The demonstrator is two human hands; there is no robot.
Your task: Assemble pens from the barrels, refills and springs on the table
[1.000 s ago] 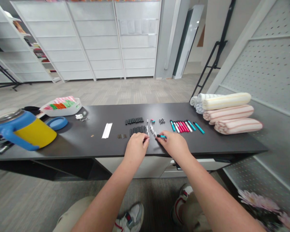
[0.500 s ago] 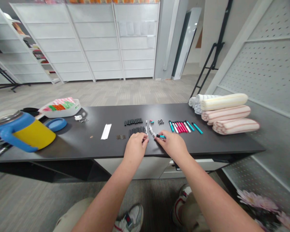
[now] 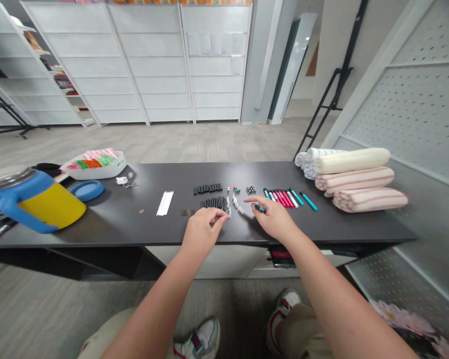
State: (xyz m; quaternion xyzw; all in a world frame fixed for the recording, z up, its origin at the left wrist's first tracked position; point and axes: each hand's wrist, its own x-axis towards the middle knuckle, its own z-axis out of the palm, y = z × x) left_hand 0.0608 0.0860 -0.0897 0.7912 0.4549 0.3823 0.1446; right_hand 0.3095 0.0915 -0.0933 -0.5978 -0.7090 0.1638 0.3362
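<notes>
Right hand (image 3: 272, 218) grips a teal-and-black marker piece (image 3: 261, 208) over the tabletop (image 3: 115, 219); left hand (image 3: 202, 228) rests beside small white pieces (image 3: 229, 202)

The right hand's fingers are curled around the marker piece, with the forefinger stretched out to the left rather than wrapped round it. The piece sits in front of the main row of marker barrels (image 3: 283, 197), in teal, white and red, and a lone teal barrel (image 3: 309, 201) lies at the right of that row.

The left hand's thumb and forefinger come nearly together at the near end of the left column of white pieces; whether they pinch one cannot be told. A second, curved column of white pieces (image 3: 237, 205) stands between the two hands. Beyond it are tiny red and teal bits (image 3: 237, 189) and a cluster of small silver-and-black parts (image 3: 251, 190).

Just past the left hand lie long black tubes (image 3: 212, 202), with shorter black tubes (image 3: 207, 189) behind them. Small brownish parts (image 3: 187, 212) and a bundle of white sticks (image 3: 165, 203) are farther left. Rolled towels (image 3: 361, 178) are piled at the right end; a blue-and-yellow jug (image 3: 54, 207) stands at the left.
</notes>
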